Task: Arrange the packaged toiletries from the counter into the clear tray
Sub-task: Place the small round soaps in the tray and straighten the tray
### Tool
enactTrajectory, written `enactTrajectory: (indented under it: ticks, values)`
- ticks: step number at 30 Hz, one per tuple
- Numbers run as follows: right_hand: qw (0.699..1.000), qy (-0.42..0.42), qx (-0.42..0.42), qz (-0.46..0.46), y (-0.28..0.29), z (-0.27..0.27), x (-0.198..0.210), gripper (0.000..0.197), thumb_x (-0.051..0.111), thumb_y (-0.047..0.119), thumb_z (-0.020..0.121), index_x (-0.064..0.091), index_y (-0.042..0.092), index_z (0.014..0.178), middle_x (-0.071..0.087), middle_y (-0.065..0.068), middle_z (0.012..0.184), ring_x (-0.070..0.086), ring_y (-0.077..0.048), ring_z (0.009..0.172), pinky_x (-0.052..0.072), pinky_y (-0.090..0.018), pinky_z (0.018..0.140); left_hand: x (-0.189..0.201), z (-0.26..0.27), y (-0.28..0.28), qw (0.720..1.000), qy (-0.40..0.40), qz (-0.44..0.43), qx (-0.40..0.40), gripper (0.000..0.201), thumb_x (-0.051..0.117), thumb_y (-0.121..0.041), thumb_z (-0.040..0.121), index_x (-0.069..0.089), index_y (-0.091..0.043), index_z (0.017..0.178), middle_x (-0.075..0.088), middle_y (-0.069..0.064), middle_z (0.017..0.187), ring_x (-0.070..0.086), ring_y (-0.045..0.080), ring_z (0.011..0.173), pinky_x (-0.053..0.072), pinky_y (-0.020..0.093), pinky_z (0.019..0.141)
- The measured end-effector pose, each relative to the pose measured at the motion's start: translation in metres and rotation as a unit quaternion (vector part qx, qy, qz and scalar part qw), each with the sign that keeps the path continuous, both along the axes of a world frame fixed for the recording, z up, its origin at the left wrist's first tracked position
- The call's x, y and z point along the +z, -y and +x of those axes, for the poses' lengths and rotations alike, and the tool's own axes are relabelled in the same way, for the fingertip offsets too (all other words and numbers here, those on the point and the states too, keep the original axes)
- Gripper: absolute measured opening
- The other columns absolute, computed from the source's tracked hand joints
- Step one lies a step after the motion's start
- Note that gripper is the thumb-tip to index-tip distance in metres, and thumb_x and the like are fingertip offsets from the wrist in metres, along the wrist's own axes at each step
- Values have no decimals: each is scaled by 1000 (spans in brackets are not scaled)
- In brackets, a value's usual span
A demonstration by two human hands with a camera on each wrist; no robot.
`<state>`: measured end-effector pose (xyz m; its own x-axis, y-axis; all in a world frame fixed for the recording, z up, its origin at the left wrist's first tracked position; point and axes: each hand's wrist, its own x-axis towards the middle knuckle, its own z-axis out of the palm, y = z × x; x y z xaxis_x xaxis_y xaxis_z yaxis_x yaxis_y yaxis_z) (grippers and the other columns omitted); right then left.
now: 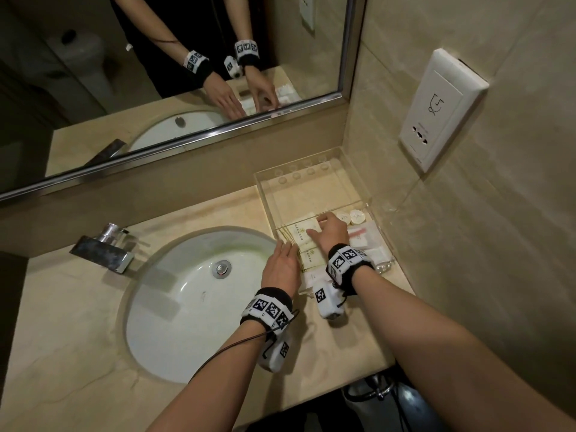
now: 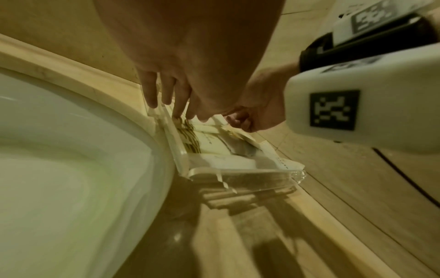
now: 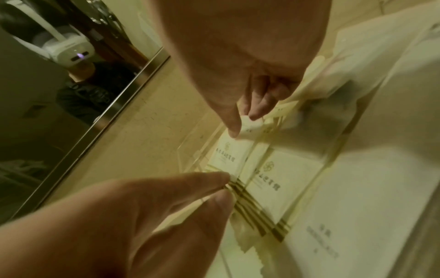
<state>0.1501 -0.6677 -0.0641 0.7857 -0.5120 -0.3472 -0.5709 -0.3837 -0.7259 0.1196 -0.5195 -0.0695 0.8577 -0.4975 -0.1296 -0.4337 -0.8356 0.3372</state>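
While hands (image 1: pixel 304 247) flank, packets (image 1: pixel 304 233) lie in tray (image 1: pixel 314 169).

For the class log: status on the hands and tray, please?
Left hand open, fingertips at clear tray wall. Right hand pinching a packet inside tray. Nothing blocking.

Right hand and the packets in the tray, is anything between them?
Nothing visible. The right hand is already inside the clear tray, fingers on the top white packet.
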Motion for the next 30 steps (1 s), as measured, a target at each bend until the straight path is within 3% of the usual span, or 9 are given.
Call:
enactTrajectory:
  ticks: [3,5,7,10,14,17,23,27,30]
  values:
    - [999,-18,-27,4,5,-1,-1,22,69,18,87,63,11,107,70,-10,106,60,-22,83,41,-23,62,-1,-1,-2,1000,-10,-24,5,51,49,-2,91,42,-6,141,43,12,148,26,28,145,22,34,120]
    - [999,-29,-35,-3,10,-2,-2,16,68,18,87,64,12,102,69,-8,104,57,-20,80,38,-22,59,0,-1,-4,999,2,-36,10,46,51,-3,90,48,-7,135,50,11,140,35,28,139,32,36,115]
    - [999,-35,-26,-21,13,-4,-3,12,69,18,86,65,13,96,69,-9,105,63,-24,87,42,-23,67,1,-1,-5,999,6,-44,1,45,50,-1,90,48,-6,135,49,11,140,37,28,138,35,37,113]
    - [999,-31,-15,-34,13,-4,-7,11,71,17,85,61,15,91,71,-10,101,67,-26,90,48,-27,72,2,-3,-2,999,-7,-34,-28,53,47,-1,94,36,-9,145,34,11,154,25,27,146,23,34,118]
    - [998,-6,-2,-65,12,-5,-10,23,72,15,83,56,13,99,65,-10,105,66,-28,91,54,-35,79,5,2,4,999,-10,-21,-49,60,45,-1,95,26,-12,150,19,10,160,17,27,149,19,33,119]
    - [996,7,32,-79,12,-9,-13,24,70,12,84,57,8,104,61,-11,109,63,-27,94,53,-39,84,3,5,9,997,-12,-13,-71,59,42,-7,97,21,-15,152,14,8,162,13,26,149,20,33,119]
    - [989,72,40,-124,26,-31,-4,20,68,8,85,59,11,103,61,-6,108,59,-20,89,50,-32,79,-4,10,16,996,-45,30,-68,56,35,-10,101,16,-17,153,9,5,163,10,24,150,23,32,118]
    - [963,64,71,-250,41,-65,-8,31,70,23,83,63,21,113,61,-2,120,55,-25,108,47,-40,90,-3,11,18,997,-35,-1,-64,54,36,-11,100,21,-20,152,14,5,162,13,25,150,24,34,119]
    - [962,41,100,-252,50,-80,-19,34,70,25,84,65,24,118,59,2,133,51,-24,119,42,-39,98,-4,12,17,994,-53,25,-89,55,35,-11,101,19,-21,153,11,4,162,11,25,150,26,36,119]
